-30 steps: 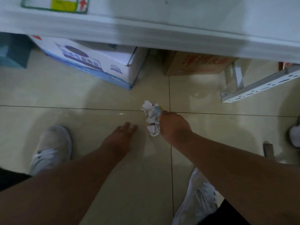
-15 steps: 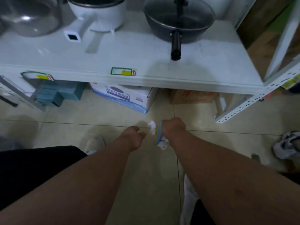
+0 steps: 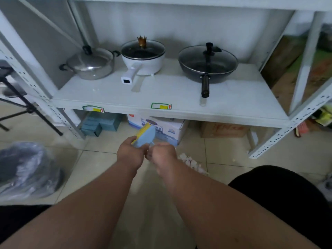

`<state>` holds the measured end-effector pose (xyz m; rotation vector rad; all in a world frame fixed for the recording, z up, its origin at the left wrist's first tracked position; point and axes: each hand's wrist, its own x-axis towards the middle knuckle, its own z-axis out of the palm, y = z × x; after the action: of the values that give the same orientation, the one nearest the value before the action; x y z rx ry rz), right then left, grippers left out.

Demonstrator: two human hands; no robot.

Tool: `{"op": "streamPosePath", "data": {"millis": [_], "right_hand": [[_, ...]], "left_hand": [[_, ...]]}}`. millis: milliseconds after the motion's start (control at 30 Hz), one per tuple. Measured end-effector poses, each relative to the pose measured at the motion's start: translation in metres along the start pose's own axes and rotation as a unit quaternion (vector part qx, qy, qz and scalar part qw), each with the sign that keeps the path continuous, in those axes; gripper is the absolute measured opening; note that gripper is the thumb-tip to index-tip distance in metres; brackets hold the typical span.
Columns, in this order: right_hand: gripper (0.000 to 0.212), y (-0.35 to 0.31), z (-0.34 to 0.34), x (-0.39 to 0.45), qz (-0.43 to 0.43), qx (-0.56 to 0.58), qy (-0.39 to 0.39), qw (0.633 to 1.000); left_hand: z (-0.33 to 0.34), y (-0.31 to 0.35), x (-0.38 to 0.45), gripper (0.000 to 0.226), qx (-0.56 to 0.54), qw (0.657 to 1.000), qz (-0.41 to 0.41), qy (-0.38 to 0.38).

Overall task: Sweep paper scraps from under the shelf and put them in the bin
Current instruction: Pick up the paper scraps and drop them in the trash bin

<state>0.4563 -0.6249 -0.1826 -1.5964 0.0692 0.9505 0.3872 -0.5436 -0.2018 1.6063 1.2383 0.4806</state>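
Both hands meet in front of the shelf [image 3: 179, 97], above the tiled floor [image 3: 100, 169]. The left hand [image 3: 130, 154] grips a blue brush with yellow bristles [image 3: 144, 134], which stands up tilted above it. The right hand [image 3: 162, 154] is curled just beside it; what it holds cannot be told. Crumpled paper scraps [image 3: 191, 163] show just right of the right hand, below the shelf's front edge. A bin lined with a dark bag [image 3: 27, 169] stands well to the left.
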Motion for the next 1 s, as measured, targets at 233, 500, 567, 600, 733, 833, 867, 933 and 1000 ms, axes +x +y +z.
{"op": "streamPosePath", "data": {"millis": [233, 500, 567, 600, 733, 833, 867, 933, 1000], "right_hand": [[0.013, 0.026, 0.009, 0.018, 0.013, -0.031, -0.111, 0.993], [0.009, 0.065, -0.012, 0.081, 0.112, -0.092, -0.071, 0.987], [0.008, 0.077, -0.027, 0.105, 0.118, -0.119, -0.053, 0.985], [0.004, 0.086, -0.036, 0.12, 0.124, -0.121, -0.048, 0.984], [0.017, 0.119, -0.058, 0.166, 0.168, -0.045, -0.004, 0.985], [0.03, 0.147, -0.063, 0.188, 0.186, -0.042, -0.024, 0.981], [0.028, 0.155, -0.062, 0.192, 0.199, -0.036, -0.025, 0.979], [0.027, 0.17, -0.064, 0.2, 0.221, -0.035, -0.018, 0.975], [0.036, 0.182, -0.068, 0.206, 0.22, -0.09, -0.033, 0.971]], "left_hand": [[-0.009, -0.033, 0.035, 0.062, -0.108, 0.993, -0.031, 0.026], [0.034, -0.092, 0.079, 0.048, -0.145, 0.984, -0.088, -0.057], [0.047, -0.11, 0.088, 0.048, -0.145, 0.981, -0.101, -0.076], [0.053, -0.119, 0.092, 0.047, -0.144, 0.98, -0.109, -0.088], [0.072, -0.161, 0.107, 0.047, -0.133, 0.968, -0.169, -0.131], [0.086, -0.186, 0.113, 0.048, -0.12, 0.956, -0.213, -0.16], [0.09, -0.191, 0.114, 0.049, -0.11, 0.952, -0.223, -0.176], [0.098, -0.198, 0.119, 0.049, -0.04, 0.949, -0.249, -0.189], [0.103, -0.202, 0.124, 0.047, 0.04, 0.948, -0.254, -0.19]]}}
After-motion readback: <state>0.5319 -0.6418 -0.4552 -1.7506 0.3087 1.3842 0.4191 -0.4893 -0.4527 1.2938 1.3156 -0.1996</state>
